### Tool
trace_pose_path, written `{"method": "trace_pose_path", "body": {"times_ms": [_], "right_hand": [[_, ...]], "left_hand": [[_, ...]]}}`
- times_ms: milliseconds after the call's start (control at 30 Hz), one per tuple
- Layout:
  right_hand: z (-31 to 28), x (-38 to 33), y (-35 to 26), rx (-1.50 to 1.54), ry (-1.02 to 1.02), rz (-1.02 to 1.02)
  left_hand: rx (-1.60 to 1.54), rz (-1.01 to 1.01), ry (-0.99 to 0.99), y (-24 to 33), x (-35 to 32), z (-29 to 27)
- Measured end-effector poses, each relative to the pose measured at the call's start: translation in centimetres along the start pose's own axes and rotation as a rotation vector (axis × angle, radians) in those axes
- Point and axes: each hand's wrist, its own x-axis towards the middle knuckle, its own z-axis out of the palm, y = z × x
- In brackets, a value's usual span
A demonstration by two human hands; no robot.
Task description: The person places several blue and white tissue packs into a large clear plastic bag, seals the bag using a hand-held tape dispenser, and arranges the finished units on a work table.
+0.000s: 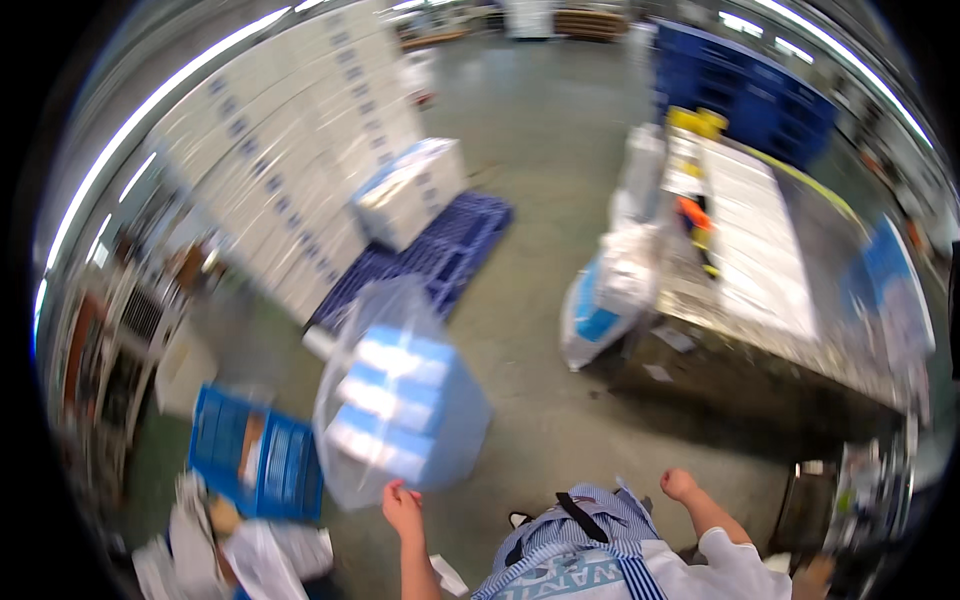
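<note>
A large clear plastic bag [465,425] of blue-and-white packs stands on the floor left of centre, in front of me. My left hand [403,507] is at the bag's near lower edge, fingers loosely bent and a little apart; I cannot tell whether they touch the plastic. Well away from it, my right hand [679,485] hangs out to the right with its fingers curled in, nothing visible in them. The floor lies below this hand, and the table's front side is beyond it. Motion blurs the picture.
Left of the bag is a blue crate [290,470], with pale plastic sheeting [265,560] nearer. Behind stand a blue pallet [460,235], a white carton [415,200] and stacked white cartons [290,150]. At right is a table [755,240], a filled white bag [610,290] beside it.
</note>
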Motion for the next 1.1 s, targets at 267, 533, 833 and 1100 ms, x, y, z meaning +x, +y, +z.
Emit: {"method": "trace_pose_path", "body": {"times_ms": [267,533,833,1100], "right_hand": [[9.6,-16.2,24.8,0.370,-0.230,0.209],[5.7,-14.9,35.9,0.614,-0.039,0.568],[-8.8,-2.5,47.1,0.758,0.202,0.500],[-24.7,-0.6,63.1,0.867,0.383,0.790]], "left_hand": [[0.222,0.170,-1.032,6.9,-14.9,30.3],[0.873,0.671,-1.726,14.2,-37.1,54.1],[1.157,1.083,-2.261,15.8,-51.2,77.6],[1.023,1.411,-2.141,23.0,-65.9,99.2]]}}
